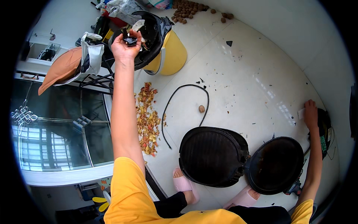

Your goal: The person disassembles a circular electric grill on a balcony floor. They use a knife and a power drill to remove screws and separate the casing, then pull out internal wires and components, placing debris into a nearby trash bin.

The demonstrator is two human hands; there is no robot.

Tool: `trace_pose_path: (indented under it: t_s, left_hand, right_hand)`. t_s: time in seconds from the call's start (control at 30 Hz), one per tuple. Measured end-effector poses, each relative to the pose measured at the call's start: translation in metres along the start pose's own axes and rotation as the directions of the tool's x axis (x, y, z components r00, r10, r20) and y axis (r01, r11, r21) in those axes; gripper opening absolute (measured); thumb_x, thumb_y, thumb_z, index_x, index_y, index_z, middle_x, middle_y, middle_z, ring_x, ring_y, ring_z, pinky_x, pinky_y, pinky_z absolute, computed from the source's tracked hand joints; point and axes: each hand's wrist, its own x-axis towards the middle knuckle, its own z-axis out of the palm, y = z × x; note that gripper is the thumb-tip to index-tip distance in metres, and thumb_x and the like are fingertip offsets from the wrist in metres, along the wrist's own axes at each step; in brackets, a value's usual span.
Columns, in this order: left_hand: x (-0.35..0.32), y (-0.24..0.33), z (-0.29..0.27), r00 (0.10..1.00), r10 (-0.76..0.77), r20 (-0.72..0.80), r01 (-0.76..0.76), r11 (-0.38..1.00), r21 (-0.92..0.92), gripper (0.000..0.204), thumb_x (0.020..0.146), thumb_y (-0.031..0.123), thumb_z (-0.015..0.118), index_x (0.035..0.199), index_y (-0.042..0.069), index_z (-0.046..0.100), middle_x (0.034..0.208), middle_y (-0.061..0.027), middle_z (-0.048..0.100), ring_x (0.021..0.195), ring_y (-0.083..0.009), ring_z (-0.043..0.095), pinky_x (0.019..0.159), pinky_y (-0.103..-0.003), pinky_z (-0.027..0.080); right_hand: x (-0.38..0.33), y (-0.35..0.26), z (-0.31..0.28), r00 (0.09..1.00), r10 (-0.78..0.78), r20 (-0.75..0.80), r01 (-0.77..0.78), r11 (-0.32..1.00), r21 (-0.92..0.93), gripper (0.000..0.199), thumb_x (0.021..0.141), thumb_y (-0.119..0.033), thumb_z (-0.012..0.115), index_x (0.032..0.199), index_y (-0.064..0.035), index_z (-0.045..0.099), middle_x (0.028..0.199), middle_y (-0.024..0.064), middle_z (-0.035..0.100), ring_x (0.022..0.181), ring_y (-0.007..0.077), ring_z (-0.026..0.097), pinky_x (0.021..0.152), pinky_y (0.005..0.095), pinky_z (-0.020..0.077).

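My left hand reaches out over a yellow bin lined with a black bag. Palm up, its fingers curl round some black broken fragments. Far to the right, by the wall, my right hand is low, its fingers bent down, with a small white piece at their edge. Beside that hand lies a dark round part with a green patch, partly hidden by my wrist. Between my arms, an opened black electric griddle shows its ribbed half and its smooth round half.
A black cable curves over the pale tiles beside a walnut. Walnuts are heaped at the back wall. Dried peels lie along the glass-fronted cabinet. Black shards dot the floor. An orange-brown cushion adjoins the bin.
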Motion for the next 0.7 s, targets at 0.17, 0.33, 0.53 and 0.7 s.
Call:
trace_pose_path:
  t_s: [0.17, 0.33, 0.53, 0.7]
  left_hand:
    - [0.019, 0.013, -0.033, 0.957, -0.131, -0.258, 0.119, 0.991, -0.063, 0.032, 0.083, 0.021, 0.035, 0.097, -0.003, 0.05, 0.08, -0.0155, 0.056, 0.074, -0.0265, 0.056, 0.076, -0.045, 0.049]
    - [-0.007, 0.041, -0.027, 0.946, -0.192, -0.26, 0.157, 0.976, -0.149, 0.031, 0.079, 0.015, 0.044, 0.103, -0.004, 0.05, 0.082, -0.0153, 0.057, 0.074, -0.0278, 0.058, 0.073, -0.042, 0.05]
    - [-0.046, 0.132, -0.008, 0.964, -0.129, -0.233, 0.13, 0.991, -0.014, 0.022, 0.08, 0.007, 0.049, 0.097, -0.007, 0.052, 0.083, -0.0152, 0.059, 0.073, -0.0251, 0.059, 0.071, -0.037, 0.052]
    - [-0.057, 0.158, -0.023, 0.962, -0.149, -0.231, 0.166, 0.984, 0.056, 0.022, 0.082, 0.009, 0.048, 0.098, -0.006, 0.052, 0.084, -0.0146, 0.06, 0.071, -0.0241, 0.06, 0.071, -0.037, 0.052]
  right_hand:
    - [0.0, 0.001, -0.007, 0.994, 0.028, 0.105, -0.031, 0.999, 0.024, 0.026, 0.07, 0.009, 0.049, 0.094, -0.0017, 0.047, 0.103, 0.0153, 0.044, 0.099, 0.0339, 0.043, 0.075, 0.042, 0.0401]
    - [0.001, -0.006, -0.014, 0.989, 0.092, -0.116, -0.073, 0.985, 0.159, 0.031, 0.07, 0.009, 0.048, 0.1, -0.0003, 0.049, 0.113, 0.017, 0.045, 0.105, 0.0355, 0.043, 0.083, 0.0426, 0.0395]
    - [0.042, -0.1, -0.064, 0.988, -0.003, -0.157, 0.095, 0.81, 0.579, 0.024, 0.072, 0.001, 0.051, 0.095, 0.0041, 0.054, 0.097, 0.0199, 0.055, 0.093, 0.035, 0.053, 0.081, 0.039, 0.043]
    - [0.087, -0.181, -0.105, 0.974, -0.168, 0.15, -0.05, 0.486, 0.872, 0.027, 0.078, -0.009, 0.053, 0.102, 0.004, 0.057, 0.095, 0.0163, 0.062, 0.078, 0.0231, 0.063, 0.067, 0.0327, 0.0495]
